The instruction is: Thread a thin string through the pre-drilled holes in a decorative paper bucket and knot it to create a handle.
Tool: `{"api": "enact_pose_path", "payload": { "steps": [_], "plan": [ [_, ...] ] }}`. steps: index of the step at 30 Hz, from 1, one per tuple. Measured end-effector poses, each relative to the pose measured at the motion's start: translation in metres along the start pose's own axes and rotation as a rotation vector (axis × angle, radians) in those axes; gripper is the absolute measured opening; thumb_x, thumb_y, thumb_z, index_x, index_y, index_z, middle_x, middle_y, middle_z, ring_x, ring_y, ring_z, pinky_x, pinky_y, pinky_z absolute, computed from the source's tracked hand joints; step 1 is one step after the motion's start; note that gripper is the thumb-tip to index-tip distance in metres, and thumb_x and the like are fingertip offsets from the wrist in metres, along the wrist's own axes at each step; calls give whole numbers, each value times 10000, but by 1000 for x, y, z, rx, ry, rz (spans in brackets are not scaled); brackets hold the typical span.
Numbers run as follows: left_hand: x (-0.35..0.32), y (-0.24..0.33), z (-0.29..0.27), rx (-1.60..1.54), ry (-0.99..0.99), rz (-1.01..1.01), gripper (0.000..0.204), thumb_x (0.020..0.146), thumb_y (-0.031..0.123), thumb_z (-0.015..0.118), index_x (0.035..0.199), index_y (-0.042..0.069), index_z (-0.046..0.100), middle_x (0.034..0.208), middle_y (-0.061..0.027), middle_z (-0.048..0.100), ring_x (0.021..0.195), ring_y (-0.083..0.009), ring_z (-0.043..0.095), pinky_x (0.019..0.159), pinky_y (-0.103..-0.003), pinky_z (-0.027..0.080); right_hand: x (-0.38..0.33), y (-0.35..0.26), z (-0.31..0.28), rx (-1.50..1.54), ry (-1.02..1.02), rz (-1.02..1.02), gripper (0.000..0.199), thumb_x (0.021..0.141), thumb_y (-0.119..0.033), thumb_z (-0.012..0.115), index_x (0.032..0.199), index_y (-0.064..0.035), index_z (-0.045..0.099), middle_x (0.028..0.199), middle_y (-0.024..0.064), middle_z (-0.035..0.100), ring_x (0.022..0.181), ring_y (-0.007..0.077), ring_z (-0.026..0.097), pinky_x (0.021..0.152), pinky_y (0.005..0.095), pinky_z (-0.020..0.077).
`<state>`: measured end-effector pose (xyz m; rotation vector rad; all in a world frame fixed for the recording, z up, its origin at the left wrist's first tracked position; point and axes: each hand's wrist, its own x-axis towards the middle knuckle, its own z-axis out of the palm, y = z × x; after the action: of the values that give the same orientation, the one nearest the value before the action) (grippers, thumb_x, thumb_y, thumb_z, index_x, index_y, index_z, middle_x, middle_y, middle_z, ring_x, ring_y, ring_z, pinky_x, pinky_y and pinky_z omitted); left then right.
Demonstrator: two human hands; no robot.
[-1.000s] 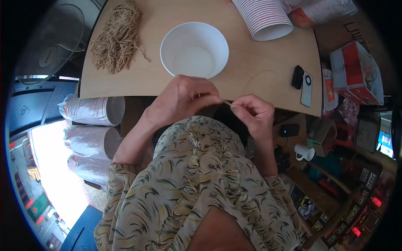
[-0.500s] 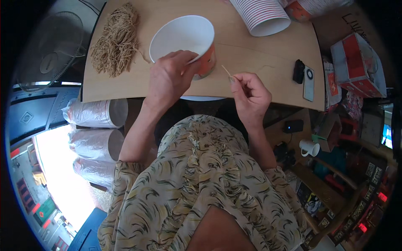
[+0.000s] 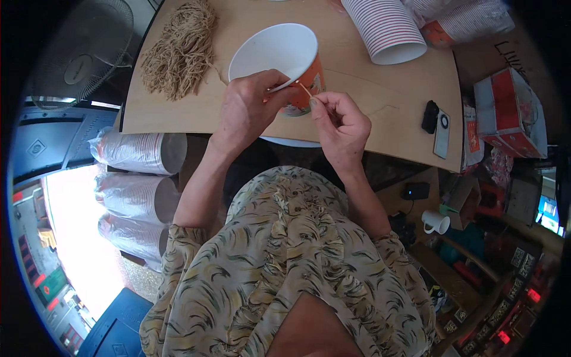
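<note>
A white-lined paper bucket (image 3: 279,44) with an orange printed outside stands tilted near the table's front edge. My left hand (image 3: 247,107) is closed on its near rim, fingers inside and thumb outside. My right hand (image 3: 342,122) pinches a thin tan cord (image 3: 306,90), whose tip points at the bucket's side just below the rim. Whether the tip enters the bucket wall I cannot tell. On the left of the table lies a tangled bundle of tan cords (image 3: 178,56), one loose strand trailing toward the bucket.
A stack of nested paper buckets (image 3: 386,30) lies at the far right, with bagged ones (image 3: 470,24) beyond. A phone (image 3: 441,135) and a black device (image 3: 429,117) lie near the right edge. Wrapped bucket stacks (image 3: 134,152) sit below left; a fan (image 3: 77,65) stands left.
My right hand has moved left, bringing the cord's tip from open space beside the bucket up to its side. My left hand keeps hold of the rim. The whole view has shifted slightly.
</note>
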<state>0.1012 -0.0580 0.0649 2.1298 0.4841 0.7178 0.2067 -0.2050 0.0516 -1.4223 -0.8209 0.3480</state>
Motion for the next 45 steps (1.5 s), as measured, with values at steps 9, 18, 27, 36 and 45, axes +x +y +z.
{"api": "enact_pose_path", "payload": {
  "steps": [9, 18, 27, 36, 45],
  "plan": [
    [-2, 4, 5, -11, -17, -25, 156, 845, 178, 760, 896, 33, 735, 798, -129, 720, 668, -275, 700, 623, -360, 546, 0, 14, -2, -47, 8, 7, 55, 940, -11, 682, 965, 25, 649, 794, -31, 633, 685, 1, 516, 606, 170, 424],
    [-11, 15, 25, 119, -62, 90, 150, 827, 132, 734, 968, 87, 757, 903, -95, 724, 841, -304, 684, 735, -414, 552, -5, 29, -15, -57, 37, 85, 69, 936, -27, 693, 963, 23, 654, 799, -31, 645, 684, 0, 524, 595, 170, 420],
    [-14, 11, 56, 203, -6, 153, 144, 829, 141, 721, 967, 117, 755, 932, -40, 740, 814, -275, 689, 722, -396, 557, -5, 20, -43, -279, 49, 39, 198, 893, -67, 748, 1073, -17, 681, 754, 8, 640, 602, 22, 509, 526, 203, 390],
    [-14, 12, 63, 400, -70, 183, 127, 827, 199, 738, 916, 108, 725, 915, -24, 735, 802, -260, 687, 720, -382, 554, 6, 28, -46, -494, -60, -54, 117, 918, -36, 687, 1023, -10, 640, 757, 84, 669, 640, 129, 638, 584, 279, 492],
    [-13, -5, 37, 570, -44, 160, 122, 828, 219, 706, 776, 109, 707, 775, -41, 675, 739, -242, 694, 675, -379, 548, 16, 10, -50, -212, -120, 106, 74, 1022, -71, 556, 997, -2, 549, 762, 32, 585, 705, 94, 593, 662, 255, 477]
  ]
}}
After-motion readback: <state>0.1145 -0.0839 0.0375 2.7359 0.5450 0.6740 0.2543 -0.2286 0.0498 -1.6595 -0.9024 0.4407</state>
